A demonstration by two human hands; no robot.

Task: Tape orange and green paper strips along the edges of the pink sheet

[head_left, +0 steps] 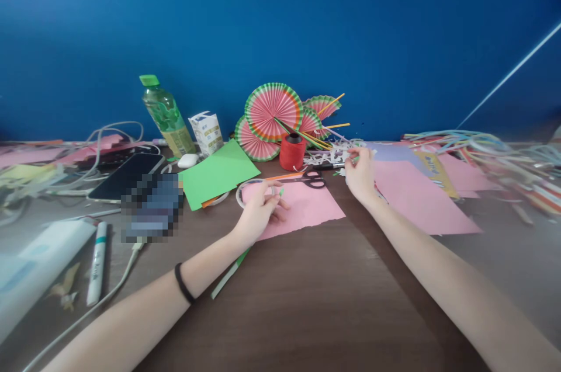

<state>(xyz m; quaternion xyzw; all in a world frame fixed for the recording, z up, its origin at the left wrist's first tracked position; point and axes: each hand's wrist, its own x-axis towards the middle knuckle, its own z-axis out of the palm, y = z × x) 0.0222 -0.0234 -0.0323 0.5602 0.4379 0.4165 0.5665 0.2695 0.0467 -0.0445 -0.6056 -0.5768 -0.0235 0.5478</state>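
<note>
My left hand [262, 211] rests over a pink paper sheet [313, 208], its fingers curled. A small green tip shows at its thumb. A green paper strip [231, 273] runs out from under the wrist; whether the two join is hidden. My right hand [362, 178] has its fingertips pinched together beside a heap of white paper shreds [331, 155]. Something tiny and pale shows at those fingertips, too small to name. Black-handled scissors [314, 180] lie between the hands, at the far edge of the pink sheet. A clear ring [239, 195], like a tape roll, is partly under the sheet.
Behind are a red thread spool [292, 153], pleated paper fans [274, 110], a small carton [207, 132] and a green-capped bottle [167, 118]. Green paper [221, 172], a phone [127, 176], cables and a marker [97, 264] lie left. More pink paper [423, 197] lies right.
</note>
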